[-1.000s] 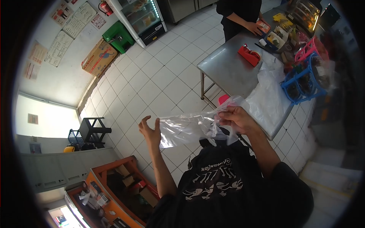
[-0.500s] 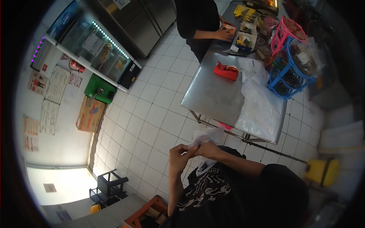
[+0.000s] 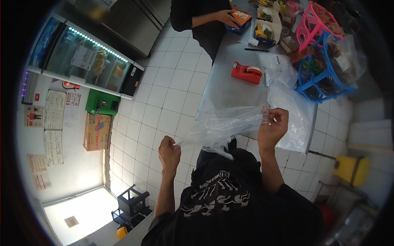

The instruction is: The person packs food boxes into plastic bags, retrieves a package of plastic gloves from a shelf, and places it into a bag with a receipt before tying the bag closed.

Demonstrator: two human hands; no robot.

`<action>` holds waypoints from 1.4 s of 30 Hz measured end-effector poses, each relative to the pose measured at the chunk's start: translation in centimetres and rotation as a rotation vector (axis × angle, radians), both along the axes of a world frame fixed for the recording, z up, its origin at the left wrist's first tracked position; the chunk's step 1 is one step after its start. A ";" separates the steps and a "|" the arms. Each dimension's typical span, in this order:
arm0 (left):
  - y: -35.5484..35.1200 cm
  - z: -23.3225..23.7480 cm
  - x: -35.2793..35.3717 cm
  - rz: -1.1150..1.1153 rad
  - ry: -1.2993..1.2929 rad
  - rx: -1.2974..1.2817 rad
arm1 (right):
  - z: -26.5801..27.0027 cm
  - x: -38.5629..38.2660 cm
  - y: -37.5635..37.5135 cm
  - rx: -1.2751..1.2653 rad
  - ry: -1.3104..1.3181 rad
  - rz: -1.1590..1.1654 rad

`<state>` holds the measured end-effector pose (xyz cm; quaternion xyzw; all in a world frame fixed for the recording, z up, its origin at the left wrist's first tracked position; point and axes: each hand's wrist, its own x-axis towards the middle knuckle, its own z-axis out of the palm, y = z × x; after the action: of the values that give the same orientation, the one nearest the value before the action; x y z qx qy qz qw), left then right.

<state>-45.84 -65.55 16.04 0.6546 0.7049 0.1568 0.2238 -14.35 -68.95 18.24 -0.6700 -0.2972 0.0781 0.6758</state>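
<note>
A clear plastic bag (image 3: 223, 125) is stretched wide between my two hands, above the floor and the near edge of the metal table. My left hand (image 3: 169, 152) pinches one end of it at the left. On the right, my right hand (image 3: 274, 125) grips the other end with bent fingers, near the table's corner. Part of the bag hangs down in front of my black shirt. A stack of flat clear plastic bags (image 3: 289, 117) lies on the table just beyond my right hand.
On the metal table (image 3: 232, 92) stand a red tape dispenser (image 3: 247, 74), a blue basket (image 3: 316, 88), a pink basket (image 3: 305, 30) and open food boxes (image 3: 264, 35). Across it, a co-worker's hands (image 3: 225, 17) hold an orange and blue box (image 3: 240, 18). A glass-door fridge (image 3: 86, 57) is at left.
My hands were close together on the bunched bag; they have moved apart, spreading it out. The co-worker's box has shifted in view as my head moved.
</note>
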 end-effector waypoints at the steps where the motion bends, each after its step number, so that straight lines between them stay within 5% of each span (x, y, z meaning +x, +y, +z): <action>1: 1.1 -1.1 -0.2 -0.024 0.013 -0.016 | 1.3 -0.7 0.7 0.128 0.058 -0.093; 2: 2.7 -1.7 0.0 -0.050 0.018 -0.020 | 2.5 -1.4 1.1 0.138 0.043 -0.109; 4: 4.5 -1.2 3.4 -0.167 -0.028 0.208 | 4.1 -3.8 -0.1 0.191 0.799 0.056; 5: 4.9 -1.2 5.3 -0.259 -0.069 0.430 | 3.5 -4.8 -0.5 0.072 0.686 0.091; 6: 6.0 -3.5 6.6 -0.419 -0.359 0.373 | 3.0 -4.9 0.2 0.081 0.668 0.066; 7: 6.0 -1.0 9.1 -0.642 -0.529 0.374 | 2.6 -5.1 0.7 -0.039 0.295 0.116; 8: 5.5 0.2 10.6 -0.669 -0.734 0.143 | 2.5 -5.4 0.8 -0.171 -0.065 0.163; 10: 9.3 -1.1 11.6 -0.444 -0.723 0.364 | 2.9 -2.9 1.7 -0.342 -0.305 -0.152; 12: 14.0 0.2 9.9 -0.399 -0.753 0.268 | 4.0 1.0 1.1 -0.693 -0.289 -0.244; 13: 14.6 1.1 9.2 -0.404 -0.658 0.188 | 4.4 0.8 1.4 -0.701 -0.301 -0.269; 15: 13.8 2.8 8.7 -0.545 -0.584 0.039 | 6.0 -1.6 2.7 -0.686 -0.732 -0.212; 17: 13.0 4.4 8.8 -0.588 -0.609 -0.299 | 1.8 -7.5 2.2 -0.262 -0.581 -0.077; 18: 12.9 4.1 8.2 -0.609 -0.604 -0.304 | 4.2 -9.6 2.8 -0.070 -0.706 0.408; 19: 12.9 3.6 7.6 -0.610 -0.605 -0.222 | 2.5 -9.2 2.7 -0.076 -0.705 0.383; 21: 14.0 3.8 6.0 -0.503 -0.665 -0.016 | -5.3 -6.9 0.6 -1.018 -0.254 0.464; 22: 16.7 3.3 4.6 -0.465 -0.460 0.109 | -7.1 -6.5 -0.1 -1.457 0.023 0.491; 25: 19.7 1.1 1.7 -0.526 -0.299 0.239 | -4.1 -8.3 -2.0 -1.332 -0.179 0.594; 27: 21.2 0.8 2.0 -0.570 -0.361 0.181 | -3.2 -7.4 -0.9 -1.353 -0.008 0.696; 28: 22.6 0.5 1.7 -0.835 -0.535 -0.225 | -2.7 -6.6 -0.2 -1.368 0.159 0.830; 30: 23.4 1.9 1.3 -1.113 -0.780 -1.012 | -1.5 -6.1 1.2 -1.416 -0.047 0.724; 32: 22.6 7.8 0.0 -1.012 -0.928 -0.870 | 2.8 -7.5 2.2 -1.279 -0.318 0.427; 34: 20.6 13.5 -1.7 -1.231 -0.965 -0.443 | 7.5 -9.7 2.0 -1.099 -0.455 0.271; 36: 19.0 15.3 -1.5 -1.548 -0.545 0.096 | 9.1 -11.0 1.8 -0.851 -1.055 0.027; 37: 19.1 12.0 -1.1 -1.501 -0.331 0.160 | 2.2 -10.0 -0.1 -1.037 -0.878 0.231; 38: 20.0 4.7 -1.7 -1.208 -0.182 0.086 | -2.2 -9.7 -1.8 -1.324 -0.603 0.577; 39: 20.6 3.2 -2.1 -1.108 0.054 0.009 | -4.5 -10.0 -3.2 -1.572 -0.285 0.910; 41: 20.3 4.0 -0.6 -1.018 -0.124 -0.056 | -4.6 -14.1 -4.8 -1.087 -0.788 0.627; 42: 19.1 4.7 -1.2 -0.921 -0.263 -0.165 | -3.6 -16.0 -4.4 -1.085 -0.749 0.660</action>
<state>-47.09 -46.45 20.79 0.8532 0.3179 0.0665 0.4081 -30.40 -73.32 14.65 -0.7676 -0.6137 0.1793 0.0442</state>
